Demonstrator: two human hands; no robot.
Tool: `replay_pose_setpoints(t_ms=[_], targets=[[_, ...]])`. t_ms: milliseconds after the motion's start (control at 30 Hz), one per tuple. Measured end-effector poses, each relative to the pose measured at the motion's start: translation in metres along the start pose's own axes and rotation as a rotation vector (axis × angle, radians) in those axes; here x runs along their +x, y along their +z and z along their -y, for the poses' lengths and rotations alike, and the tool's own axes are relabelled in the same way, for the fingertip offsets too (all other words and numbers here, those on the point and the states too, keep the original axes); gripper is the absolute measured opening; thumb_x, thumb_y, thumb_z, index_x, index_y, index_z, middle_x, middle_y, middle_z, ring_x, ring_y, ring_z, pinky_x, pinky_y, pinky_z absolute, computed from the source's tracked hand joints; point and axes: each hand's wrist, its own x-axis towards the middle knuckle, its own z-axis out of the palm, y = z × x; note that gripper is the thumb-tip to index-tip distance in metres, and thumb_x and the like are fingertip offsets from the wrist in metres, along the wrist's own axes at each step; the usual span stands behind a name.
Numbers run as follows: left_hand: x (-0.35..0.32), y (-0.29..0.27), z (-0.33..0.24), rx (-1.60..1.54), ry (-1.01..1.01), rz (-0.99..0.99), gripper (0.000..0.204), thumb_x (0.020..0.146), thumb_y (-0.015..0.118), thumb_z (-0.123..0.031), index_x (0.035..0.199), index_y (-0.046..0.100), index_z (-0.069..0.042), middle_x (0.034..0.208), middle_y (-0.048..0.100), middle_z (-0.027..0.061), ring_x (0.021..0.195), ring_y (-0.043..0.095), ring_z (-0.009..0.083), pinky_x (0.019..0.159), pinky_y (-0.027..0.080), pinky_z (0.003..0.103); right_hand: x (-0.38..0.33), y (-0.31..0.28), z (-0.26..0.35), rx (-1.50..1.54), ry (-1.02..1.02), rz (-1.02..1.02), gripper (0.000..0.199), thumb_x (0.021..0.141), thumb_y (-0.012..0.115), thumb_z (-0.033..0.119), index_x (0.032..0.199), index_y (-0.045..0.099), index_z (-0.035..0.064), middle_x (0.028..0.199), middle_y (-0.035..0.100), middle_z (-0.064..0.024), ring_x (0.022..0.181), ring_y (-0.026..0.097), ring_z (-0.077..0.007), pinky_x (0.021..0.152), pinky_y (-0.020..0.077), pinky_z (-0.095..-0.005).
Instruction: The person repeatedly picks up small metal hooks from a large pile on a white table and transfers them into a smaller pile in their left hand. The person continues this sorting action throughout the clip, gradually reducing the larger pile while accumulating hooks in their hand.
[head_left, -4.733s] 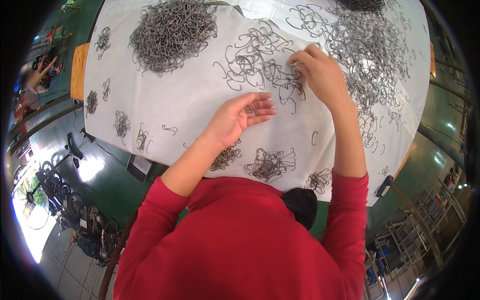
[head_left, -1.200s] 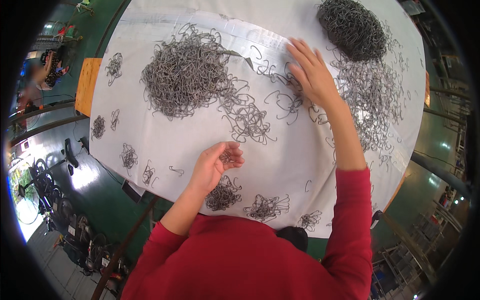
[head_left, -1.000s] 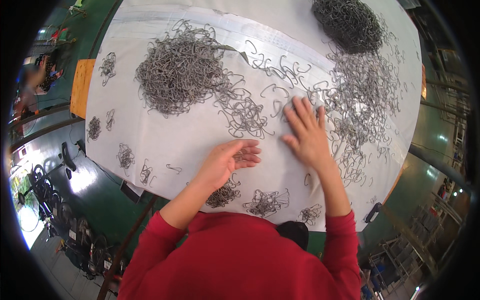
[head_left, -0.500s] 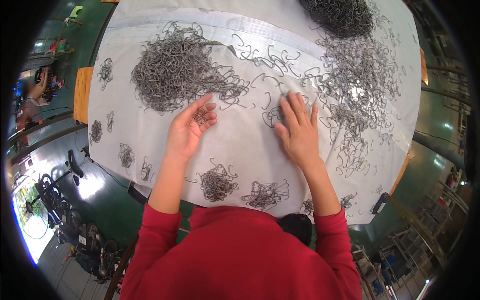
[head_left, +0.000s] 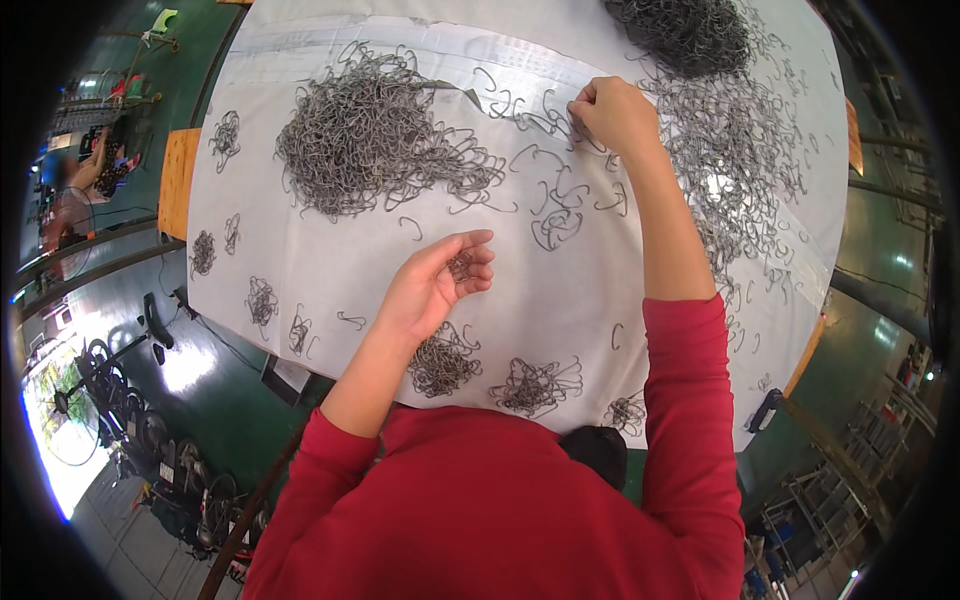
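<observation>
We see that small wire hooks (head_left: 459, 266), jumbled without a readable pointing direction or shared long axis, could spill if the left hand (head_left: 432, 284) loosely cupping them slackens, just short of twelve o'clock from the red shirt (head_left: 480, 500), while toward one the right hand (head_left: 617, 115) bunches its fingers, any grip hidden from us.

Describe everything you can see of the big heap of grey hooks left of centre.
The broad, dense heap of dark-grey, curved wire hooks looks metallic and slightly shiny. Its pieces lie tangled at all angles, with loose ends sticking out around the edge. On the right it thins into a looser tail of hooks. It rests on the white-covered table; the left hand and the right hand are both clear of it. Its inside is hidden.
</observation>
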Motion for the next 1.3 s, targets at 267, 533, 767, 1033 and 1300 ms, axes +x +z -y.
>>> replay_pose_setpoints(t_ms=[267,533,767,1033,1300], targets=[[0.027,0.028,0.001,-0.021,0.004,0.028,0.038,0.095,0.039,-0.022,0.118,0.047,0.006,0.099,0.058,0.0104,0.089,0.057,0.0184,0.081,0.049,0.031,-0.059,-0.020,0.013,0.707,0.004,0.076,0.014,0.072,0.068,0.017,0.077,0.065,0.0046,0.067,0.060,-0.0071,0.061,0.054,-0.0164,0.058,0.0434,-0.0277],[0.020,0.011,0.023,-0.157,-0.026,-0.074,0.038,0.095,0.042,-0.026,0.118,0.049,0.004,0.096,0.056,0.0079,0.085,0.055,0.0166,0.077,0.048,0.029,-0.185,0.040,0.032,0.325,-0.152,-0.257,0.041,0.076,0.065,0.012,0.114,0.053,0.0038,0.123,0.047,-0.0146,0.112,0.045,-0.0286,0.092,0.0360,-0.0402],[-0.007,-0.026,0.000,-0.143,0.099,-0.169,0.036,0.093,0.047,-0.019,0.122,0.049,0.003,0.095,0.056,0.0054,0.080,0.054,0.0118,0.073,0.048,0.025,-0.185,0.062,0.063,0.258,-0.437,-0.059,0.063,0.078,0.064,0.022,0.132,0.037,0.0065,0.141,0.029,-0.0183,0.131,0.028,-0.0315,0.105,0.0252,-0.0463],[-0.006,-0.058,-0.051,-0.172,0.333,-0.249,0.042,0.094,0.043,-0.013,0.130,0.036,0.007,0.096,0.053,0.0074,0.079,0.053,0.0136,0.072,0.049,0.025,-0.193,0.064,0.056,0.167,-0.098,-0.184,0.064,0.080,0.062,0.020,0.135,0.033,0.0065,0.142,0.023,-0.0227,0.132,0.020,-0.0404,0.106,0.0197,-0.0521],[-0.008,-0.040,-0.026,-0.255,0.127,-0.081,0.023,0.094,0.044,-0.018,0.105,0.050,0.001,0.090,0.053,0.0077,0.075,0.051,0.0160,0.067,0.047,0.026,-0.145,0.067,0.071,0.366,-0.310,-0.206,0.063,0.081,0.061,0.019,0.134,0.033,0.0034,0.141,0.025,-0.0242,0.133,0.020,-0.0409,0.107,0.0176,-0.0522]])
